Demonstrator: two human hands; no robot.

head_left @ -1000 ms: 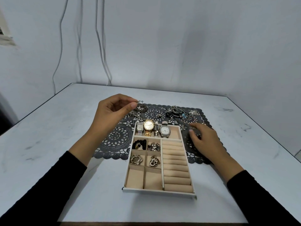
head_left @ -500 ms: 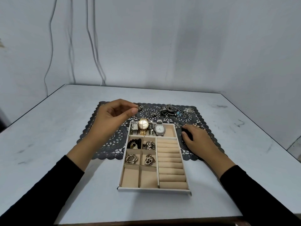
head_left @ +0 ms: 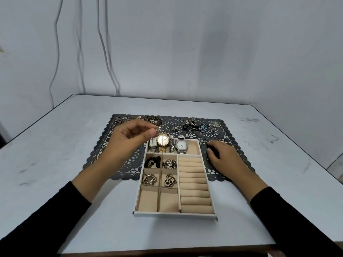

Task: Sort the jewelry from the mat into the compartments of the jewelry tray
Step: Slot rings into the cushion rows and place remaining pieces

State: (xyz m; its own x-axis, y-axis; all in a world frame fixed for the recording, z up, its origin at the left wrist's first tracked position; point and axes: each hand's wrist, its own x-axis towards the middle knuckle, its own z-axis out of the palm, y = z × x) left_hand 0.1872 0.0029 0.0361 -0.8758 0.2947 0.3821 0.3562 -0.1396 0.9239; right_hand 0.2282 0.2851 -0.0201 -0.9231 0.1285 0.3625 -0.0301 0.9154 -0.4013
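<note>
Our left hand [head_left: 130,143] pinches a small silver piece [head_left: 159,128] near the far edge of the jewelry tray [head_left: 174,214]; our right hand [head_left: 226,160] rests relaxed on the mat [head_left: 104,151].

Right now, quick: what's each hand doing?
Left hand: pinching a small silver jewelry piece.
Right hand: fingers curled on the mat; holding anything, cannot tell.

Left hand [head_left: 130,140] pinches a small silver piece [head_left: 159,128] near the tray [head_left: 174,214]; right hand [head_left: 225,159] rests on the mat [head_left: 222,137].
</note>
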